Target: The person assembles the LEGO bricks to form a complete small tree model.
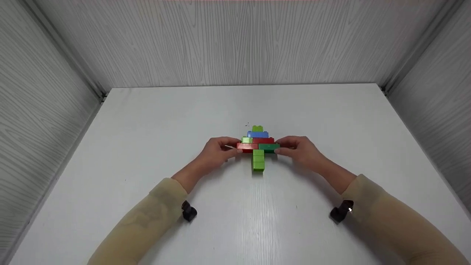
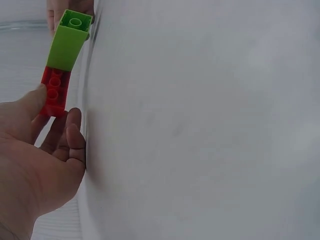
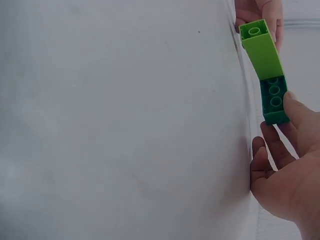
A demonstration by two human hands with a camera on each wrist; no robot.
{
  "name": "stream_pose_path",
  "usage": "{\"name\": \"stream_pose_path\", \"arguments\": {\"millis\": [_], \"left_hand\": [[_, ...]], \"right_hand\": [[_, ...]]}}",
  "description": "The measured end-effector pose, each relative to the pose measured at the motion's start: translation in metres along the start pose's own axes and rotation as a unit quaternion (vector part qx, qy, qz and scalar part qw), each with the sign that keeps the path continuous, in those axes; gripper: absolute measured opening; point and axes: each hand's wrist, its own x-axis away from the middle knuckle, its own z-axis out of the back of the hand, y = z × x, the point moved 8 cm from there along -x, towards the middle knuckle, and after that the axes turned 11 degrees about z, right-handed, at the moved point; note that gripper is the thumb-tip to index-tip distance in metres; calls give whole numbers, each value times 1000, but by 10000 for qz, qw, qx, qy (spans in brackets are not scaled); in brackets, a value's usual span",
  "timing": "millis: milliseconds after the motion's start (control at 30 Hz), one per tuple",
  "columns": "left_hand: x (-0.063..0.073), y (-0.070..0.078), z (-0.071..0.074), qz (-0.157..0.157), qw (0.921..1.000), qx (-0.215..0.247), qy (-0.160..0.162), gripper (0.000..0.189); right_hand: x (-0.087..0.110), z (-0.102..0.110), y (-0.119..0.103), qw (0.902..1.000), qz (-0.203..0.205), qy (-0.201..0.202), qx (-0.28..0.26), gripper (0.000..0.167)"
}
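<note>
A tree-shaped build of toy building bricks lies in the middle of the head view. Its trunk is a light green column. Above that, a wide row joins a red brick to a dark green brick. Narrower rows follow, with a blue brick below a light green brick at the tip. My left hand pinches the outer end of the red brick. With thumb and fingers, my right hand pinches the outer end of the dark green brick. Both wrist views show the trunk's hollow underside.
Beneath the build is a white table, bounded by grey wood-grain panels at the back and both sides. Small dark specks mark the tabletop near the tip. A black wrist device sits by the left sleeve, another black device by the right.
</note>
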Motion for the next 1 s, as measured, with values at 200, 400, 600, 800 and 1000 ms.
{"name": "stream_pose_path", "arguments": {"millis": [200, 400, 600, 800, 1000], "left_hand": [[-10, -2, 0, 39, 9998, -170, -47, 36], [-12, -8, 7, 339, 9988, -340, 128, 39], [-6, -14, 11, 570, 9973, -406, 211, 40], [-2, -15, 13, 508, 9981, -253, 245, 40], [10, -13, 25, 449, 9970, -404, 478, 46]], "right_hand": [[-9, 2, 3, 9999, -23, -109, 127, 36], [-17, -4, 3, 9998, -21, -202, 63, 35], [-16, -12, 5, 9996, -87, -249, 23, 38], [-12, -11, 4, 9998, 5, -156, -156, 39], [-7, 9, -4, 9995, 206, 207, 111, 51]]}}
